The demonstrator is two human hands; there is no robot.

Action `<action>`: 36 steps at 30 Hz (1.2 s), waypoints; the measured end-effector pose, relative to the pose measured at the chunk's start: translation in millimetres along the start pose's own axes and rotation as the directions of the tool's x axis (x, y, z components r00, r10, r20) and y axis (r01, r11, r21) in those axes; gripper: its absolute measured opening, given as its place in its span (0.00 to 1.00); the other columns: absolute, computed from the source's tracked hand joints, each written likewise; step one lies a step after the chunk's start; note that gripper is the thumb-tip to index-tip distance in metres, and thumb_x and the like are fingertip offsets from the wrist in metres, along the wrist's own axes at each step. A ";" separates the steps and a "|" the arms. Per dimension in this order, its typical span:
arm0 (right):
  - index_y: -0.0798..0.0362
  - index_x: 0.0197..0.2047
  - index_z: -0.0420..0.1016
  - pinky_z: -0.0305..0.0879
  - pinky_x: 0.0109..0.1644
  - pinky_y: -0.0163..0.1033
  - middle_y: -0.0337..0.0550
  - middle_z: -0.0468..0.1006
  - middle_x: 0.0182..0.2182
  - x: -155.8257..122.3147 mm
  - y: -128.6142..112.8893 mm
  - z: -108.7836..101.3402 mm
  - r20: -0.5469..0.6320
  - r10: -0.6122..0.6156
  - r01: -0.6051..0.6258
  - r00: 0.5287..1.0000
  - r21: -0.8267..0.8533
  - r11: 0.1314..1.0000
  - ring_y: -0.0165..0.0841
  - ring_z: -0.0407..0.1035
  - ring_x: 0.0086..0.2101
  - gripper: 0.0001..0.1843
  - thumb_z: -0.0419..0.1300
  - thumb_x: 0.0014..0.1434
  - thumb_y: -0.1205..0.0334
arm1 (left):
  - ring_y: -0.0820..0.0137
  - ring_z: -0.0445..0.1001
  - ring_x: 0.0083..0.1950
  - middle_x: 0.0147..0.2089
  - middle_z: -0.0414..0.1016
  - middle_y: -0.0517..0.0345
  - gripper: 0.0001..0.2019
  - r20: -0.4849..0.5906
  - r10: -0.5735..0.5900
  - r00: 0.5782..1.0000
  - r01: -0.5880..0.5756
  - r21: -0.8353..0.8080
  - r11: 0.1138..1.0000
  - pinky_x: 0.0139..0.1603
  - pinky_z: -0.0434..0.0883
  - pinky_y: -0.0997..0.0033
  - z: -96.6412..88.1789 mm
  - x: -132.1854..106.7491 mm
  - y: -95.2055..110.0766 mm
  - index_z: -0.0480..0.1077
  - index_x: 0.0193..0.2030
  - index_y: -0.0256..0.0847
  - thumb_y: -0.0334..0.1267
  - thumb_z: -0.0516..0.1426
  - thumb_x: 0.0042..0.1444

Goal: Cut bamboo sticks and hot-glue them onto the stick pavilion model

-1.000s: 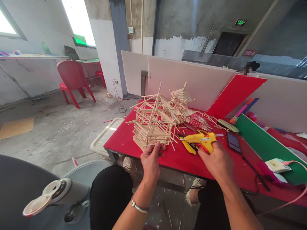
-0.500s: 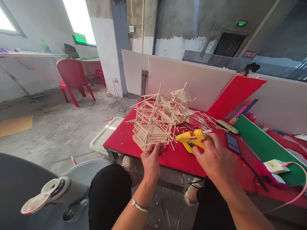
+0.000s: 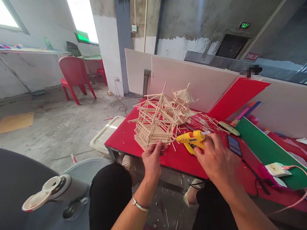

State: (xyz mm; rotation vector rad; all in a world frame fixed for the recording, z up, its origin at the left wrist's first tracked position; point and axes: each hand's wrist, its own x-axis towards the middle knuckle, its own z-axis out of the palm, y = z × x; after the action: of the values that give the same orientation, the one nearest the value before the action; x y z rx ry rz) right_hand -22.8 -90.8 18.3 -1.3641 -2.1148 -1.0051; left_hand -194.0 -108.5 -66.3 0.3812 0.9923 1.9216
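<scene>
A model building of thin wooden sticks (image 3: 155, 123) stands on the red table (image 3: 124, 139). My left hand (image 3: 151, 159) grips its front lower edge, fingers closed on the sticks. My right hand (image 3: 217, 158) is wrapped around a yellow glue gun (image 3: 190, 138), whose nozzle points left at the model's right side. A second, smaller stick model (image 3: 182, 97) stands behind the first one.
Yellow-handled pliers (image 3: 188, 147) lie under the gun. A phone (image 3: 234, 145), loose sticks, red and green boards (image 3: 263, 143) and a white power strip (image 3: 278, 169) lie on the table. A flask (image 3: 52, 190) sits at lower left, a white bin (image 3: 105, 135) left of the table.
My right hand took the glue gun up from the table and swung its nozzle left towards the stick model. My left hand kept its hold on the model.
</scene>
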 end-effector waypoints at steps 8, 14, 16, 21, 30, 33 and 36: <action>0.55 0.43 0.68 0.50 0.26 0.37 0.44 0.74 0.39 -2.9 4.0 5.1 0.015 0.008 -0.008 1.000 0.043 0.999 0.28 0.65 0.27 0.08 0.57 0.59 0.63 | 0.70 0.78 0.30 0.32 0.81 0.51 0.11 0.005 -0.007 1.000 0.007 -0.007 1.000 0.26 0.69 0.77 1.8 -0.4 -0.6 0.79 0.30 0.36 0.43 0.68 0.47; 0.55 0.43 0.68 0.51 0.26 0.37 0.43 0.74 0.39 -4.7 4.8 3.7 0.020 0.016 -0.016 1.000 0.029 0.999 0.28 0.66 0.27 0.09 0.57 0.59 0.63 | 0.70 0.78 0.30 0.31 0.81 0.51 0.11 0.010 -0.009 1.000 0.009 -0.001 1.000 0.26 0.69 0.77 1.7 0.5 -0.9 0.79 0.30 0.36 0.43 0.68 0.48; 0.55 0.43 0.68 0.51 0.27 0.36 0.43 0.74 0.39 -5.6 5.4 3.8 0.025 0.009 -0.010 1.000 0.030 0.999 0.29 0.66 0.27 0.09 0.57 0.59 0.63 | 0.69 0.79 0.31 0.32 0.81 0.51 0.11 0.015 -0.004 1.000 0.004 0.005 1.000 0.26 0.69 0.77 1.3 0.6 -1.1 0.79 0.30 0.36 0.44 0.67 0.48; 0.55 0.41 0.68 0.50 0.27 0.37 0.44 0.74 0.39 -6.2 5.0 3.8 0.024 0.006 -0.007 1.000 0.045 0.999 0.29 0.65 0.27 0.07 0.57 0.59 0.64 | 0.69 0.79 0.31 0.32 0.81 0.50 0.12 0.003 0.001 1.000 -0.001 0.007 1.000 0.26 0.69 0.76 1.2 0.2 -0.7 0.79 0.30 0.36 0.44 0.68 0.47; 0.54 0.40 0.70 0.47 0.26 0.37 0.42 0.73 0.36 -4.4 8.1 -0.9 -0.029 0.045 -0.045 0.999 0.021 0.999 0.27 0.64 0.26 0.08 0.58 0.59 0.59 | 0.68 0.79 0.30 0.31 0.81 0.50 0.13 -0.007 -0.013 1.000 0.013 0.012 1.000 0.25 0.69 0.77 4.5 0.3 -0.2 0.79 0.30 0.35 0.44 0.68 0.46; 0.54 0.39 0.71 0.44 0.25 0.37 0.43 0.73 0.35 -4.4 8.0 -1.0 -0.016 0.092 -0.091 0.996 0.036 0.995 0.27 0.61 0.25 0.09 0.57 0.59 0.57 | 0.67 0.80 0.30 0.31 0.81 0.50 0.13 -0.018 -0.014 1.000 0.014 0.013 1.000 0.24 0.70 0.76 5.3 -0.2 1.0 0.79 0.29 0.35 0.45 0.69 0.45; 0.54 0.40 0.71 0.43 0.25 0.37 0.43 0.72 0.36 -3.8 7.2 -1.1 -0.009 0.132 -0.132 0.991 0.040 0.990 0.28 0.60 0.25 0.10 0.57 0.59 0.56 | 0.65 0.80 0.30 0.31 0.81 0.49 0.14 -0.029 -0.015 0.999 0.015 0.011 1.000 0.24 0.70 0.75 6.3 0.0 2.6 0.79 0.29 0.35 0.45 0.69 0.43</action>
State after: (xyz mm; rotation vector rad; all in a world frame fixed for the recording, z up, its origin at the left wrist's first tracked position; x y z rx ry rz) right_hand -14.7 -92.1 18.9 -1.4546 -1.9963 -0.9117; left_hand -191.7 -106.1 -60.3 0.3530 1.0223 1.9137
